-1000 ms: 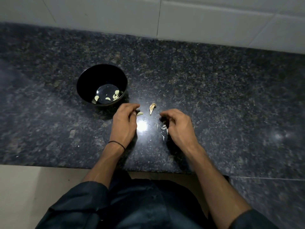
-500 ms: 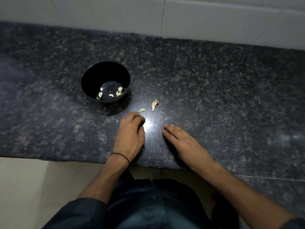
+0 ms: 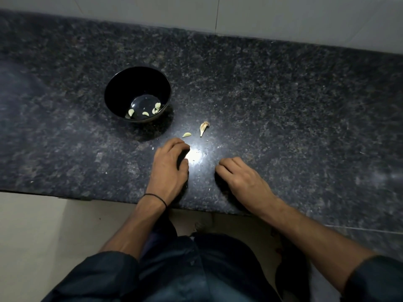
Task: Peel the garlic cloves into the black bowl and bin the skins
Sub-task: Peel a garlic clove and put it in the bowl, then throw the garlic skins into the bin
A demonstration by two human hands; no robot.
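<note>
1. Head view looks down on a dark speckled counter where a person stands with both hands low, near the front edge.
2. One garlic clove with its skin on lies just past the hands, to the right of the black bowl. It looks small, light and hard, with dry, papery skin that would tear. I think the best place to pinch it is the fat end, then pull the skin off from the pointy tip.
3. A bare clove lies right beside it, close to the bowl. It looks smooth and may slip, so a soft two-finger pinch seems right.
4. A few peeled cloves sit in the bottom of the bowl.
5. The left hand rests on the counter with its fingers curled under. I cannot tell if it holds anything.
6. The right hand also rests curled, knuckles up. I cannot tell what is under it.
7. Tiny skin bits lie on the shiny spot between the hands. They look so light a puff could move them.
8. Nothing blocks the way to the cloves or the bowl. No bin shows.
</note>
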